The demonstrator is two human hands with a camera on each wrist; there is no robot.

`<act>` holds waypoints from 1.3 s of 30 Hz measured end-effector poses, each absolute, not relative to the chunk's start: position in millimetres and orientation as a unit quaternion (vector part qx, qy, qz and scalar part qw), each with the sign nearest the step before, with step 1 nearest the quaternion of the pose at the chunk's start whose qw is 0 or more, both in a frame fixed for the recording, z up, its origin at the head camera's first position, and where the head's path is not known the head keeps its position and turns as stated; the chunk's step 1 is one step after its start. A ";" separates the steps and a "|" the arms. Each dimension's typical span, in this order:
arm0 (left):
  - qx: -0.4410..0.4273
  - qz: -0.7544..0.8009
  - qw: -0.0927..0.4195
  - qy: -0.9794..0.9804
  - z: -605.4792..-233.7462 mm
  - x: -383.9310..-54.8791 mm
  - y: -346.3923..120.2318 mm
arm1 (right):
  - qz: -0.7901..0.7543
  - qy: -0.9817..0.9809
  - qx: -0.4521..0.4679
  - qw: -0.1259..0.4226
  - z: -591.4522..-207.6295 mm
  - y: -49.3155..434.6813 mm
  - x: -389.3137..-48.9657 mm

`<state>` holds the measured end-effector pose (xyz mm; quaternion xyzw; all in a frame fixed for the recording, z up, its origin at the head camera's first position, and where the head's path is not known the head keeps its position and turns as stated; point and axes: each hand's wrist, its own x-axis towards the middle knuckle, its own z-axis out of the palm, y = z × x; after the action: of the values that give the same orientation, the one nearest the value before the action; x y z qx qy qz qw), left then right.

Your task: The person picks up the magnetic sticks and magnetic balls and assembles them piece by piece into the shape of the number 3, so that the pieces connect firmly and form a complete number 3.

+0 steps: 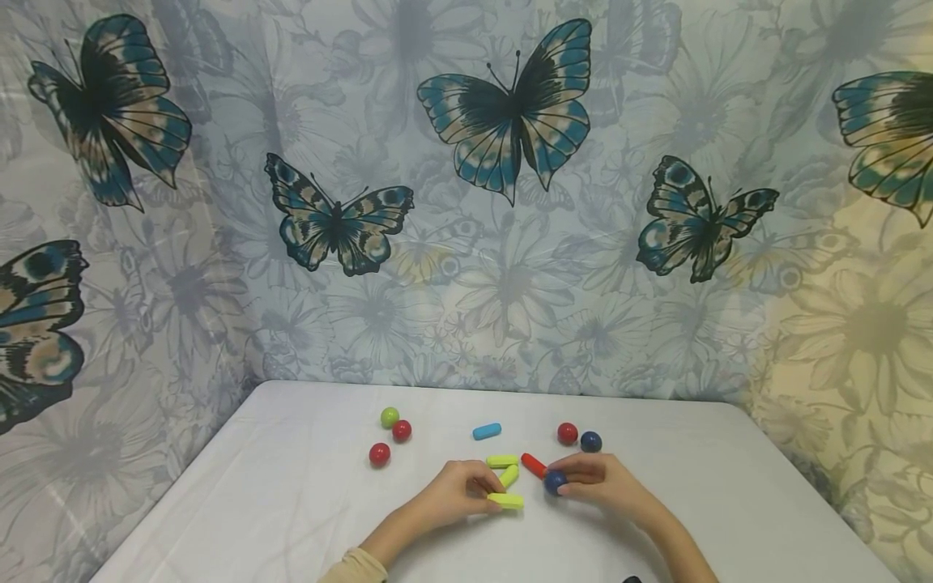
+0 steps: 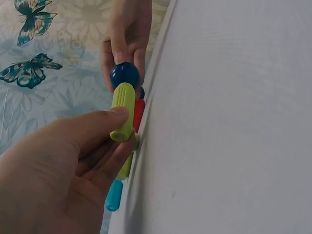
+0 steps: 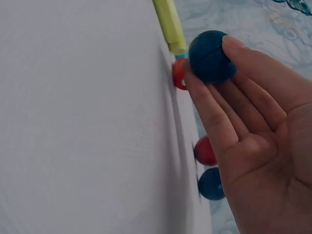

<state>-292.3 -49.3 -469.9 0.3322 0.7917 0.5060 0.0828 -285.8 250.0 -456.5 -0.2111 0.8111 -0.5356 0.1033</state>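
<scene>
My left hand (image 1: 453, 492) pinches a ridged yellow-green plastic stick (image 1: 509, 501) between thumb and fingers. Opposite it, my right hand (image 1: 608, 486) holds a dark blue ball (image 1: 555, 483) by its fingertips; the left wrist view shows this ball (image 2: 125, 74) just beyond the stick's far end. Whether the two touch cannot be told. Two more yellow-green sticks, one lying straight (image 1: 502, 461) and one slanted (image 1: 509, 476), are on the table behind the left fingers. A red stick (image 1: 534, 464) lies close to the right fingertips, partly hidden by them.
A light blue stick (image 1: 487, 431) lies farther back. Behind the right hand sit a red ball (image 1: 567, 433) and another blue ball (image 1: 591, 441). A green ball (image 1: 389, 417) and two red balls (image 1: 379, 454) are at left. Butterfly-patterned fabric surrounds the white table (image 1: 291, 502).
</scene>
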 end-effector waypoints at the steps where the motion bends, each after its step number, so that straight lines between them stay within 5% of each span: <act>1: 0.332 0.506 0.081 0.792 -470.3 -292.4 -49.2 | -0.539 0.807 -0.217 0.106 -457.0 248.9 -285.6; 39: 0.311 0.494 0.062 0.809 -476.5 -295.7 -51.0 | -0.579 0.750 -0.284 0.145 -467.3 225.4 -282.9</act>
<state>-295.7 -51.0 -476.5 0.3106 0.8094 0.4945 0.0620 -282.9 225.4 -467.3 -0.2845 0.7505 -0.5787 0.1450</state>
